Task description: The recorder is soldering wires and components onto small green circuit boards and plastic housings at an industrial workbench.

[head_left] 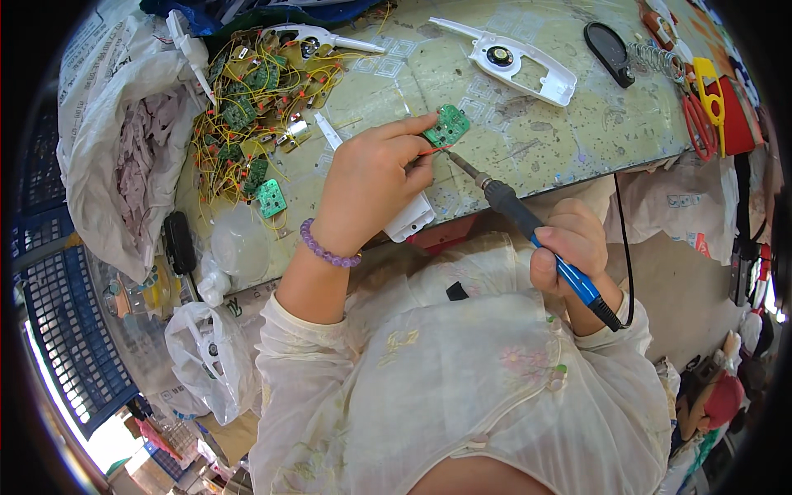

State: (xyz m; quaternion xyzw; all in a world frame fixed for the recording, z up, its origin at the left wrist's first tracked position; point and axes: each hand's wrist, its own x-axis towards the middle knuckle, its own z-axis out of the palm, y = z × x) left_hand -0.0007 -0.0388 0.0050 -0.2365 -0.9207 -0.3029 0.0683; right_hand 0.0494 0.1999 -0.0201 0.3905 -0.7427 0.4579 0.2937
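Note:
Between the fingers of my left hand (381,169) is the edge of a small green circuit board (450,125), with a short red wire (429,152) beside it. My right hand (575,239) is closed round the blue handle of a soldering iron (513,206). The iron's tip meets or nearly meets the board's lower edge near the wire; exact contact is too small to tell. Under my left forearm lies a white plastic housing part (410,219), partly covered. A pile of green boards with yellow wires (247,99) lies to the left, with one loose green board (271,198) at its near side.
White racket-shaped housings (528,68) lie at the table's far side. A black oval ring (609,54), a metal coil (652,56), red-handled scissors (700,128) and a yellow tool (709,95) are at right. A white sack (91,165) stands at left. The iron's black cord (624,223) hangs past the table edge.

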